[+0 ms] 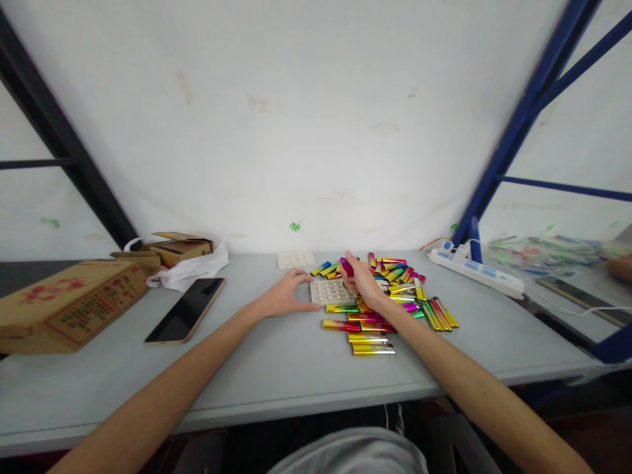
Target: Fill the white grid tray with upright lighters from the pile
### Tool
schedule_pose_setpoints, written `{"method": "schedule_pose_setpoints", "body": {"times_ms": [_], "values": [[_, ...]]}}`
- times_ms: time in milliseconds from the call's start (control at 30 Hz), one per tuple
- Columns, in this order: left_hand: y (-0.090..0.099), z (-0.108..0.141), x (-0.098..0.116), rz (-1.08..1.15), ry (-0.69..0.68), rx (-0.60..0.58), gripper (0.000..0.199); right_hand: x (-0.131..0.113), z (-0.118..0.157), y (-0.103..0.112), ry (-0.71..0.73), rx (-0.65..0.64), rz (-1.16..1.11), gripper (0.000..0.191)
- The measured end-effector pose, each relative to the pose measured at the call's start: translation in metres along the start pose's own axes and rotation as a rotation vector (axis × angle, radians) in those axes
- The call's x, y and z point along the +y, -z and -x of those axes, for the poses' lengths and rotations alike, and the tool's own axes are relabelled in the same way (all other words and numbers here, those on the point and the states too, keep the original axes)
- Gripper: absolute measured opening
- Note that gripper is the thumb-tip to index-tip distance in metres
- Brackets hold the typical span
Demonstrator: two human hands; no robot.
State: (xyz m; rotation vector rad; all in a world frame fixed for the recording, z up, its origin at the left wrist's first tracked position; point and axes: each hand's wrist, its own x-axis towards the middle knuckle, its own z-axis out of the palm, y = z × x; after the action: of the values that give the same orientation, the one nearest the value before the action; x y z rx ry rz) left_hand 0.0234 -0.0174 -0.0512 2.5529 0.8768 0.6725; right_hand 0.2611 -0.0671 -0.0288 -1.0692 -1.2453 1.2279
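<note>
A pale tray with rows of round hollows (328, 293) lies on the grey table (276, 368). At its left edge is my left hand (286, 294), thumb and fingers apart, nothing between them. Above the tray's right side, my right hand (363, 282) has its fingers closed around a purple-red shiny tube (347, 267). Many metallic tubes in yellow, red, green, blue and purple are heaped beneath and around my right hand. Two yellow-silver tubes (374, 349) lie nearest the front edge. My right hand hides part of the heap.
A second pale tray (295, 260) lies by the wall. On the left are a phone (186, 311), a white plastic bag (195, 268) and cardboard boxes (83, 303). A power strip (476, 271) is at right. Beyond the blue frame, another person's hand (621, 268) shows.
</note>
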Motion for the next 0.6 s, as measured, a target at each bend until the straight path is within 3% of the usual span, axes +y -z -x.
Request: {"method": "schedule_pose_setpoints", "body": {"times_ms": [133,233,600], "values": [[0.001,-0.001,0.001,0.021,0.008,0.013,0.068,0.004,-0.006,0.004,0.189,-0.034,0.013,0.053],[-0.001,0.0,0.0,0.023,0.018,0.02,0.07,0.007,-0.009,0.008,0.307,-0.017,0.166,0.042],[-0.004,-0.002,-0.005,0.043,0.008,0.052,0.071,0.01,-0.009,-0.004,0.416,-0.05,0.325,0.031]]}}
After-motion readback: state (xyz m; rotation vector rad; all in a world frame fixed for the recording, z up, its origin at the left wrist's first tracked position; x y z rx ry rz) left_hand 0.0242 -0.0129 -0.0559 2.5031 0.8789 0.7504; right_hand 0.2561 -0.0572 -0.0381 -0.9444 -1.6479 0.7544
